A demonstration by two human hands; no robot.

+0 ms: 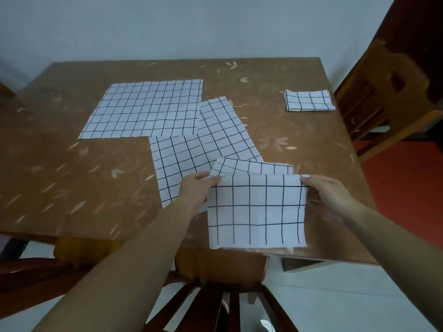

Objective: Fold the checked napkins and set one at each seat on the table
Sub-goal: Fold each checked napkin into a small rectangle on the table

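Observation:
A white napkin with black checks is doubled over at the near edge of the brown table. My left hand pinches its upper left corner and my right hand pinches its upper right corner. Its back layer peeks out above the fold. Under and behind it lies a second napkin, with a third skewed across it. A large unfolded napkin lies flat further back. A small folded napkin sits at the right-hand seat.
A wooden chair stands directly below me against the table's near edge. Another chair is at the right side, and a chair part shows at the lower left. The wall runs right behind the table's far edge.

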